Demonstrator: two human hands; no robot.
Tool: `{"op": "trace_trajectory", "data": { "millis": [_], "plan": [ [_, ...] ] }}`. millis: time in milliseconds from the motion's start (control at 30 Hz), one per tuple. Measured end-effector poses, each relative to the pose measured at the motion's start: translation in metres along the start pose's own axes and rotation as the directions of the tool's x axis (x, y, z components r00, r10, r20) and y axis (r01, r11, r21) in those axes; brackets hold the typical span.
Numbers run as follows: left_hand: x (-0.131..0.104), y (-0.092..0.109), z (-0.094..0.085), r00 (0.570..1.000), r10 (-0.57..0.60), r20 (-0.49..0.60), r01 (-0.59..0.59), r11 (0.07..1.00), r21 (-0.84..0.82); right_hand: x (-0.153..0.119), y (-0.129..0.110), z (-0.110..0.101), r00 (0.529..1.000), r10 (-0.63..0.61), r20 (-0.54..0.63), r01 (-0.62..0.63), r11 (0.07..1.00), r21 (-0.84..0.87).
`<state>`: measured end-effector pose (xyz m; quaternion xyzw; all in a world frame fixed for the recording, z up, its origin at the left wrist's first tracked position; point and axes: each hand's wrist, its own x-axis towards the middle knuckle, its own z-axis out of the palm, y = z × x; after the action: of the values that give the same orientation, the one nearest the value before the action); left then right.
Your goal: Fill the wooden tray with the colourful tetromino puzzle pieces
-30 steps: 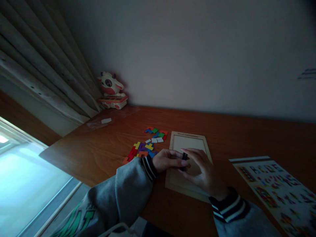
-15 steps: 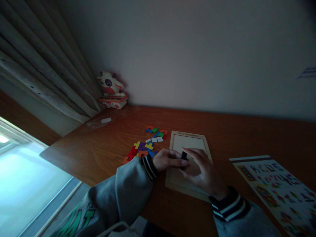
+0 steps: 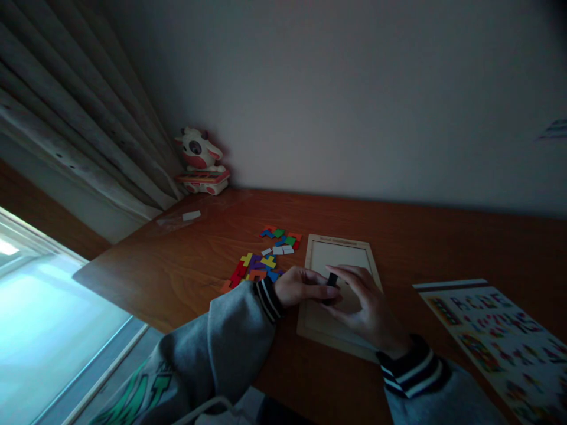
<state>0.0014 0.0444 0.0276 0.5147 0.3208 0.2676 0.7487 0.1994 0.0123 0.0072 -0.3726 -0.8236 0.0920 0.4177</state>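
Observation:
Over the light wooden puzzle tray, both hands meet at a small black puzzle piece. My left hand pinches the piece between thumb and fingers. My right hand curves around it from the other side, thumb and fingertips at its ends. Part of the piece is hidden by the fingers, so its full shape does not show. Left of the tray lie coloured puzzle pieces in red, yellow, purple, orange and blue, with several white pieces and a further group of green, blue and red ones behind.
A printed pattern sheet lies on the wooden table at the right. At the back left stands a cow toy with a keyboard, near a clear plastic wrapper with a white label. A curtain hangs at the left.
The black piece is tilted slightly more between the fingers. Both hands otherwise stay in nearly the same place over the tray.

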Motion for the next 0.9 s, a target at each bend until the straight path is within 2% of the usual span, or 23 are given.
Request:
{"op": "trace_trajectory", "data": {
  "millis": [133, 333, 633, 900],
  "plan": [
    [-0.0001, 0.0021, 0.0009, 1.000, 0.000, -0.023, 0.000, 1.000, 0.020, -0.0001, 0.0010, 0.0002, 1.000, -0.011, -0.006, 0.011, 1.000, -0.003],
    [0.0000, 0.0014, 0.0011, 0.999, -0.032, 0.029, 0.032, 0.999, 0.000, -0.0008, 0.0022, 0.0007, 1.000, -0.005, 0.009, 0.005, 1.000, 0.001],
    [-0.0013, 0.0049, 0.0034, 1.000, -0.007, -0.002, 0.007, 1.000, 0.010, 0.0000, 0.0009, 0.0007, 1.000, -0.009, 0.010, 0.009, 1.000, 0.014],
    [-0.0018, 0.0053, 0.0052, 0.999, -0.038, 0.033, 0.038, 0.999, -0.008, -0.0009, 0.0041, 0.0019, 1.000, 0.008, 0.015, -0.007, 1.000, -0.003]
  ]
}}
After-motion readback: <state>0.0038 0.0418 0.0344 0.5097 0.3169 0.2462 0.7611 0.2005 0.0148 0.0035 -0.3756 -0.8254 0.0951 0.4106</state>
